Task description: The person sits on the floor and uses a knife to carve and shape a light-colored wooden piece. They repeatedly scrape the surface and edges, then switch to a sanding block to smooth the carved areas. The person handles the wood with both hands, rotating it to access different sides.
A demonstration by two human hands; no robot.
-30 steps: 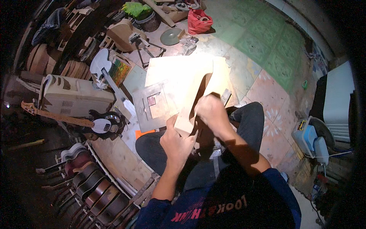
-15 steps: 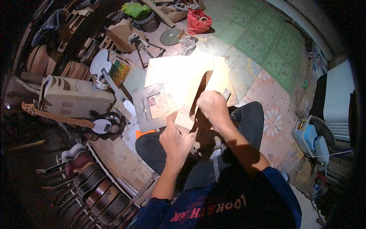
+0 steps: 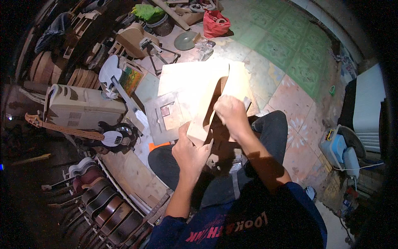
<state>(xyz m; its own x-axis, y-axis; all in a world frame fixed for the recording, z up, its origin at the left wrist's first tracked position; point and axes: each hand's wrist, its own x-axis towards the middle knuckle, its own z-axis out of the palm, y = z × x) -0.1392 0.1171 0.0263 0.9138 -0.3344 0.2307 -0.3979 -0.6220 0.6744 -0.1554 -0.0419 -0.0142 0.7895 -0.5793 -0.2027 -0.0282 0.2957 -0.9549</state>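
Observation:
My left hand (image 3: 188, 150) wraps round the near, blocky end of a pale wooden guitar neck (image 3: 199, 132), its thumb along the left side. The neck slants away from me, and its far part is washed out by bright light. A dark shadow lies along its curved right side. Against that side is my right hand (image 3: 232, 113), closed in a fist; whatever it grips is hidden by the fingers. Beneath the far part lies a pale board (image 3: 178, 74). Left of the neck rests a flat grey plate with cut-outs (image 3: 157, 128).
A dark bass guitar (image 3: 112, 137) and a white guitar body (image 3: 111, 70) are at the left. Several guitars stand in a rack (image 3: 103, 205) at lower left. A red bag (image 3: 216, 24) sits at the far side. A tub with blue containers (image 3: 338, 145) is at right.
The guitar neck has shifted slightly left with my left hand. My right fist has moved a little away from me along its right side.

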